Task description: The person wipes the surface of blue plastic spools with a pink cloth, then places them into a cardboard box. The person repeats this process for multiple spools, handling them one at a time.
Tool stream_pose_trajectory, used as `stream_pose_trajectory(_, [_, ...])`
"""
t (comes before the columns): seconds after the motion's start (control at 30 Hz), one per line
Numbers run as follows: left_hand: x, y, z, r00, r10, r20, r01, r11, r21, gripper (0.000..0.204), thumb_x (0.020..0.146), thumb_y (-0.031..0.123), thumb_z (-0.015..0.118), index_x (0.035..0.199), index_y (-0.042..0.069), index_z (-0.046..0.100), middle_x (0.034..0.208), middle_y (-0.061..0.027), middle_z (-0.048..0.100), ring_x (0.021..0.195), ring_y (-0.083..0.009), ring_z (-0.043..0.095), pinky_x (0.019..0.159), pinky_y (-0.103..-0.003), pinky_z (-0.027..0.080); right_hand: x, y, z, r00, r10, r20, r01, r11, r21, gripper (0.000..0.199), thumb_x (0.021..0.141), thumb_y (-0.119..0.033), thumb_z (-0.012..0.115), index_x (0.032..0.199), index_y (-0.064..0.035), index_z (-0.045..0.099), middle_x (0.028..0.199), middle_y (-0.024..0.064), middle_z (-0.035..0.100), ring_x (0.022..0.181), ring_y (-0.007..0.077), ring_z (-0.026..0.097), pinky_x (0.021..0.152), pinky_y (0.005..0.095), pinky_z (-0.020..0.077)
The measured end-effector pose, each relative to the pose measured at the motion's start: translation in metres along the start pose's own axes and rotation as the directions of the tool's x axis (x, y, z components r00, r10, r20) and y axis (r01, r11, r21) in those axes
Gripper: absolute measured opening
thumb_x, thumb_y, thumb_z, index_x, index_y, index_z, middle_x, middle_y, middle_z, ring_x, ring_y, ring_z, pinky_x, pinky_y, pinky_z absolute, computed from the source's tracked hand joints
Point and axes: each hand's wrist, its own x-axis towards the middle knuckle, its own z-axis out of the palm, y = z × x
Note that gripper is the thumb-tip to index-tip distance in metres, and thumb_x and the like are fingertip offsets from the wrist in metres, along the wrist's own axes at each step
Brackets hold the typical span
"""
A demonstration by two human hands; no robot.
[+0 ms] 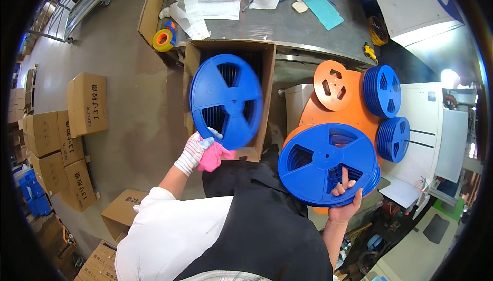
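My left hand (191, 153), in a striped glove with bluish fingertips, grips the lower rim of a blue plastic reel (240, 92). A pink cloth (215, 156) is bunched in the same hand. That reel is tilted over an open cardboard box (269, 60), where the dark edges of more reels show through its openings. On the right, my bare right hand (345, 199) clasps the near rim of a stack of blue reels (328, 160), some fingers inside a window of the top one. How many reels it holds I cannot tell.
An orange board (318, 111) beside me bears an orange reel (333, 85) and two more stacks of blue reels (382, 91). Ahead is a grey workbench (257, 29) with papers and a tape roll (163, 40). Several closed cartons (87, 104) stand on the floor at left.
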Motion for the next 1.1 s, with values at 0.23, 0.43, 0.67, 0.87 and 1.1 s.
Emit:
stream_pose_trajectory(0.23, [0.088,-0.057,-0.077,0.771,0.424,-0.475,0.265,0.464,0.845,0.016,0.087,0.018,0.058,0.102,0.012,0.062,0.085,-0.0146,0.068,0.082,-0.0335,0.067,0.076,-0.041,0.052,-0.002,0.000,0.000,0.999,0.008,-0.045,-0.008,1.000,-0.004,0.031,0.095,-0.035,0.057,0.101,-0.0048,0.053,0.157,0.0211,0.023,0.077,0.0167,0.058,0.069,0.0315,0.0499])
stream_pose_trajectory(0.43, [0.153,-0.071,-0.099,0.813,0.341,-0.472,0.253,0.523,0.814,0.017,0.087,0.014,0.060,0.103,0.009,0.062,0.088,-0.0134,0.069,0.080,-0.0303,0.066,0.076,-0.039,0.052,-0.006,-0.001,0.001,0.999,0.005,-0.052,-0.007,0.999,-0.041,0.031,0.096,-0.035,0.056,0.101,-0.0050,0.052,0.158,0.0222,0.021,0.076,0.0164,0.057,0.069,0.0313,0.0490])
stream_pose_trajectory(0.67, [0.156,-0.086,-0.106,0.884,0.237,-0.402,0.234,0.520,0.822,0.017,0.088,0.015,0.062,0.103,0.008,0.062,0.091,-0.0124,0.069,0.081,-0.0290,0.064,0.078,-0.037,0.051,-0.016,-0.001,0.002,0.998,-0.040,-0.055,0.037,0.998,-0.054,0.031,0.096,-0.036,0.056,0.102,-0.0054,0.051,0.157,0.0235,0.023,0.074,0.0147,0.053,0.069,0.0302,0.0466])
stream_pose_trajectory(0.87, [0.144,-0.077,-0.093,0.895,0.202,-0.398,0.252,0.508,0.824,0.051,0.087,0.017,0.067,0.135,0.010,0.051,0.104,-0.0129,0.063,0.088,-0.0256,0.059,0.084,-0.036,0.050,-0.024,-0.007,0.001,0.999,-0.047,-0.009,0.047,0.998,0.049,0.033,0.093,-0.036,0.060,0.098,-0.0046,0.051,0.159,0.0232,0.020,0.066,0.0107,0.047,0.063,0.0270,0.0407])
stream_pose_trajectory(1.1, [0.125,-0.039,-0.020,0.922,0.381,-0.068,-0.193,0.605,0.773,0.066,0.087,-0.004,0.060,0.147,0.016,0.042,0.098,-0.0076,0.063,0.078,-0.0150,0.060,0.076,-0.028,0.053,-0.037,-0.018,-0.008,0.979,-0.142,0.146,0.108,0.970,0.219,0.035,0.088,-0.035,0.069,0.085,-0.0070,0.047,0.160,0.0224,0.017,0.051,0.0065,0.050,0.052,0.0228,0.0417])
